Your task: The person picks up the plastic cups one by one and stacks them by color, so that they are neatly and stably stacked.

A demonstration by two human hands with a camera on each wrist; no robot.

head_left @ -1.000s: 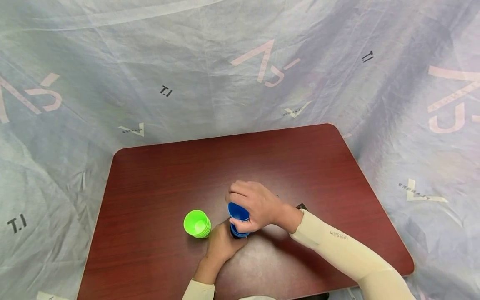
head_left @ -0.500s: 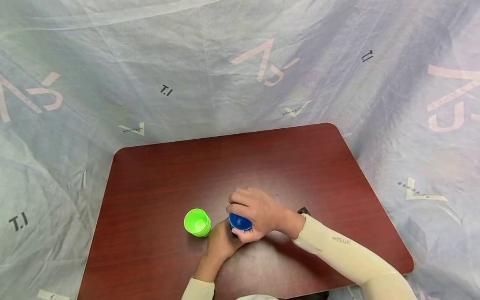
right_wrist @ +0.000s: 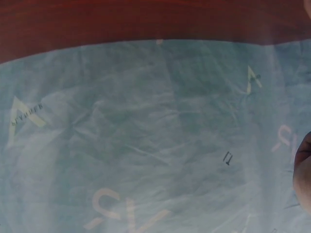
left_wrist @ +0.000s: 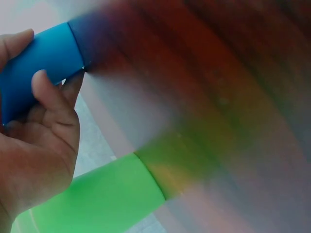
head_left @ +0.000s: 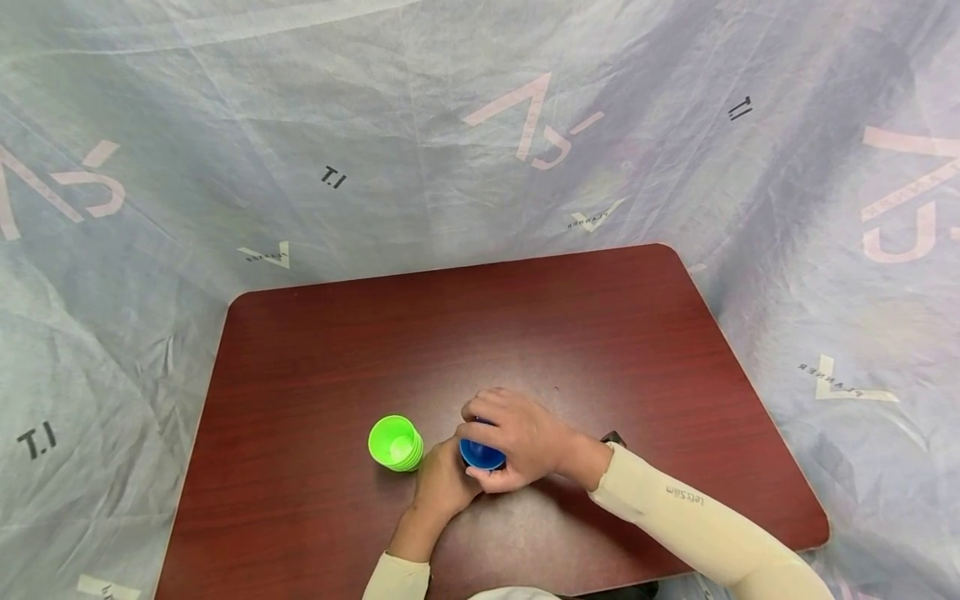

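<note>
My right hand [head_left: 525, 437] grips a blue cup [head_left: 482, 454] by its rim, fingers over the far side and thumb on the near side. The cup stands mouth up, and its lower part is hidden in the head view. Around the side of the blue cups lower down, my left hand [head_left: 441, 483] holds on, as the left wrist view shows with its fingers [left_wrist: 46, 90] against the blue wall [left_wrist: 56, 51]. Just left of that hand stands a stack of nested green cups [head_left: 395, 443], mouth up. Only a sliver of hand [right_wrist: 303, 177] shows in the right wrist view.
The dark red table [head_left: 315, 367] has rounded corners and extends beyond the hands on all sides but the near one. Printed grey sheeting [head_left: 420, 150] hangs behind it and along both sides. A small dark object [head_left: 613, 438] lies partly behind the right wrist.
My right hand has come down toward me with the blue cup, lowering it onto the blue cups in my left hand. The left hand and the green stack stay in place.
</note>
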